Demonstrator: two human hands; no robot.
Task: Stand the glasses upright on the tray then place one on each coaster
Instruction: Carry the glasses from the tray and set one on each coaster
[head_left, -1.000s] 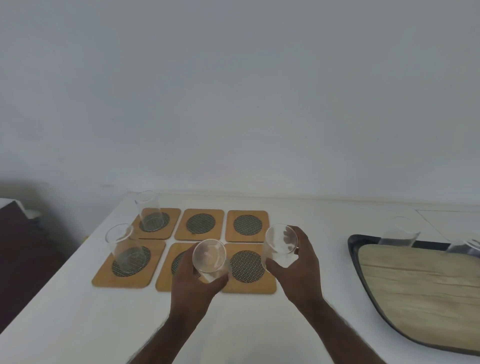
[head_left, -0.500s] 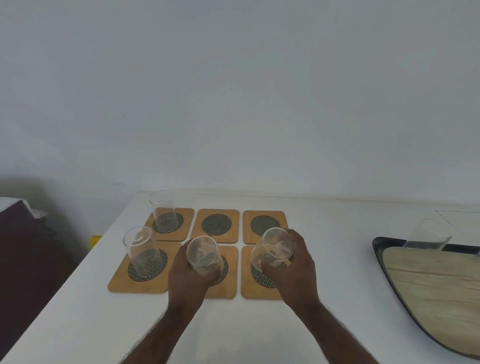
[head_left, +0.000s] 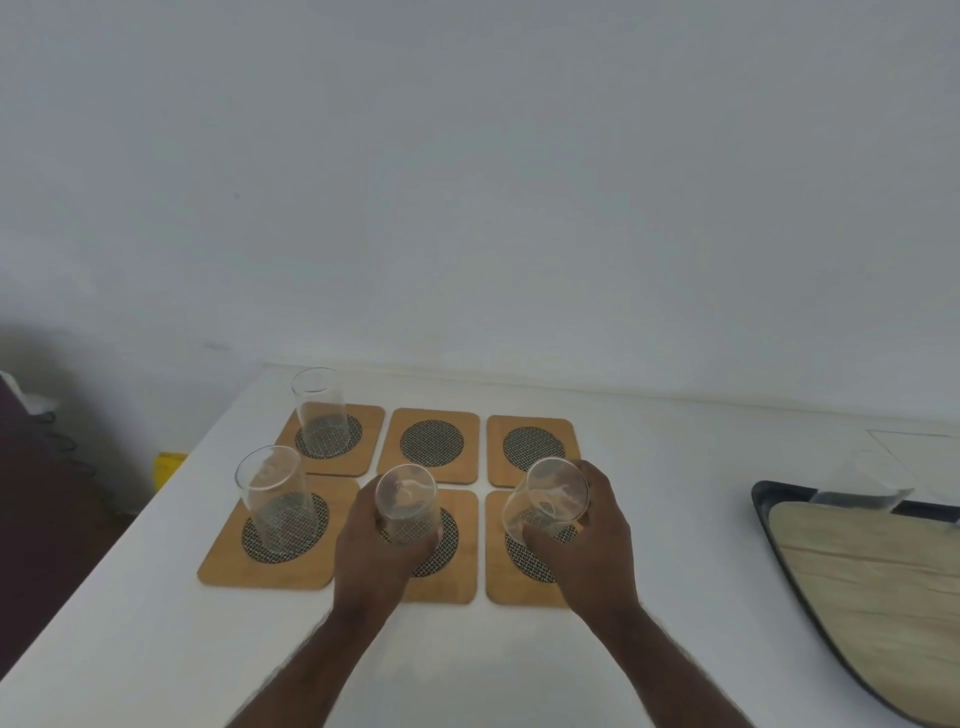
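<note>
At lower centre of the frame, a glass is held in the left hand and another in the right hand, over coasters. Being smooth and breakable, they are best gripped round the lower wall.

Soft, even, rather dim daylight fills the scene, with no hard shadows. The pale grey wall reads flat and slightly murky, darkening to deep shade at the far left corner. The white table is the brightest surface, close to washed out near the camera. Wide-angle distortion bends the dark-rimmed wooden tray at the right edge and makes the clear drinking glasses lean outward. The glass on the tray is smeared and hard to make out. The forearm edges look fuzzy, and fine detail is soft throughout.
</note>
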